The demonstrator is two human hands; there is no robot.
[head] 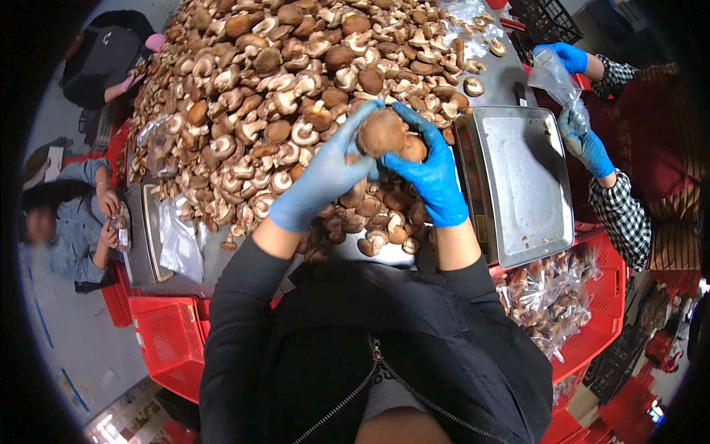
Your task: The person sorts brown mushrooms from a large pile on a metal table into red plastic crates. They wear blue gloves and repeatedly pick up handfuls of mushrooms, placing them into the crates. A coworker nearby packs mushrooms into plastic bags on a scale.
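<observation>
Both of my hands wear blue gloves and meet above the near edge of a large heap of shiitake mushrooms (277,94). My left hand (333,172) curls around a big brown-capped shiitake mushroom (383,132), which is slightly blurred. From the other side my right hand (430,172) cups a smaller mushroom (414,149) pressed against the big one. Below my hands, closer to my body, more loose mushrooms (383,222) lie on a pale, shiny surface (396,256) that is mostly covered. My palms are partly hidden.
A metal tray (527,183) on a scale stands at my right. Beside it, a red crate (607,283) holds bagged mushrooms (549,299). Clear plastic bags (180,238) lie at left, above a red crate (166,333). Co-workers' hands (588,150) (111,222) handle bags on both sides.
</observation>
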